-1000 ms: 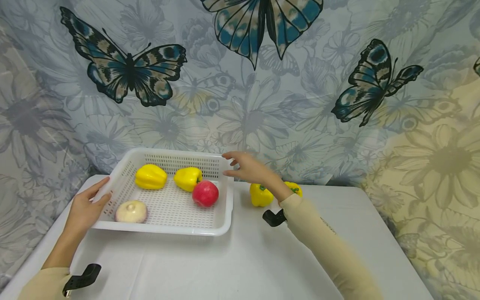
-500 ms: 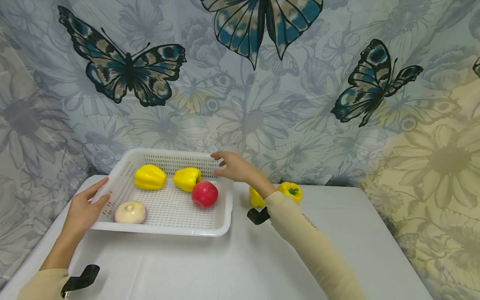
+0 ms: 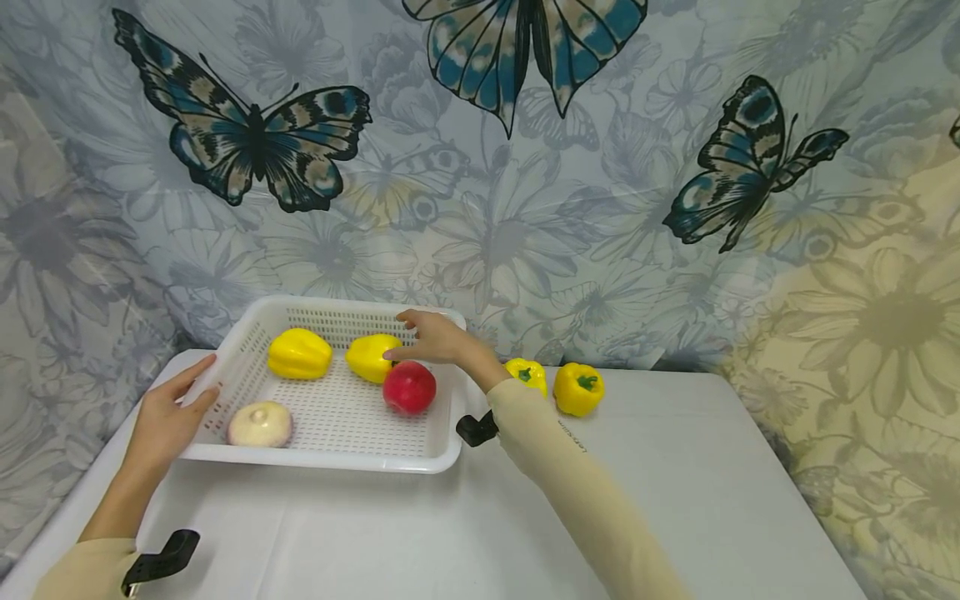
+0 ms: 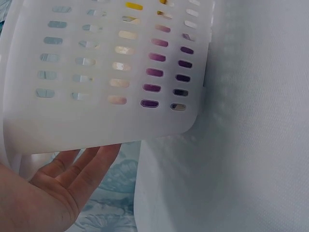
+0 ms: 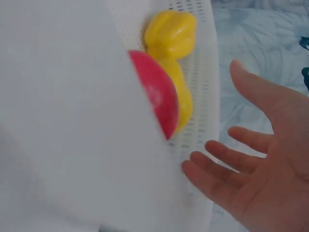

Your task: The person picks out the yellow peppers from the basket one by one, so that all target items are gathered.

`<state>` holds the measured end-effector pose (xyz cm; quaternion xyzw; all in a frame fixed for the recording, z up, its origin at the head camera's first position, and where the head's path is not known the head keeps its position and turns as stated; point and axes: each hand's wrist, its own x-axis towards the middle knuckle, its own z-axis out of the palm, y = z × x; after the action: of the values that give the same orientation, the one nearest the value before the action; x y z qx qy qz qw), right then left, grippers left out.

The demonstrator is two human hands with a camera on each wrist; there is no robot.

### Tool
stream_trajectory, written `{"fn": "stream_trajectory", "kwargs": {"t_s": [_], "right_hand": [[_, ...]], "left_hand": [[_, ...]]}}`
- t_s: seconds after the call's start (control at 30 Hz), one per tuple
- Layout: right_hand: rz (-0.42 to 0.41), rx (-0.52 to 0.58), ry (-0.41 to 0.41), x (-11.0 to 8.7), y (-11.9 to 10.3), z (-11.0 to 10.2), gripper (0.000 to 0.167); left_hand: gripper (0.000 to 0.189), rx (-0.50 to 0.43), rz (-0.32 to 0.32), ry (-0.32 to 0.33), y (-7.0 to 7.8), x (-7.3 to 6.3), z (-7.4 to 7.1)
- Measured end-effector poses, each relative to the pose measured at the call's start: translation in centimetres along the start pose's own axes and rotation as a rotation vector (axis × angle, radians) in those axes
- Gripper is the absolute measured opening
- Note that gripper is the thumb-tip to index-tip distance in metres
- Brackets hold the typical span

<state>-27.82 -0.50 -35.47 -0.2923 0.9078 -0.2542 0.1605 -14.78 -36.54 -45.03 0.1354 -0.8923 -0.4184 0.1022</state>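
Note:
A white perforated plastic basket (image 3: 360,460) stands on the table, seen in all views. My left hand (image 3: 167,417) rests at its left rim; the left wrist view shows straight fingers (image 4: 89,171) against its end. Above the back right part of the basket is my right hand (image 3: 438,337), fingers spread and nothing held. Its thumb overlaps a yellow bell pepper (image 3: 367,358) in the head view. Beside that pepper lies a round red fruit or vegetable (image 3: 409,388). Another yellow bell pepper (image 3: 300,354) sits further left, and a pale, purple-edged turnip-like vegetable (image 3: 260,424) near the front left.
Two more yellow bell peppers (image 3: 579,389) stand on the white-covered table (image 3: 675,467), right of the basket; the right forearm partly hides one. A butterfly-patterned cloth (image 3: 510,217) hangs right behind the table's back edge.
My right hand has moved left, from the basket's right rim to over the yellow pepper inside. The two peppers outside show more fully. My left hand and the basket have hardly moved.

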Motion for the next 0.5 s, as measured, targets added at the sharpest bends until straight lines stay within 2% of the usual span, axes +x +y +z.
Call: {"fn": "stream_trajectory", "kwargs": {"t_s": [0.13,0.37,0.5], "right_hand": [[0.048,-0.03,0.011,0.4,-0.6,0.4,0.074],[0.089,-0.057,-0.004,1.2,-1.1,1.0,0.075],[0.135,-0.072,-0.014,1.5,-1.3,1.5,0.075]], "left_hand": [[0.056,-0.006,-0.001,0.006,0.5,-0.2,0.1],[0.055,-0.001,-0.009,0.004,2.8,-1.5,-0.3],[0.054,-0.008,-0.009,0.001,3.5,-1.9,-0.5]]}}
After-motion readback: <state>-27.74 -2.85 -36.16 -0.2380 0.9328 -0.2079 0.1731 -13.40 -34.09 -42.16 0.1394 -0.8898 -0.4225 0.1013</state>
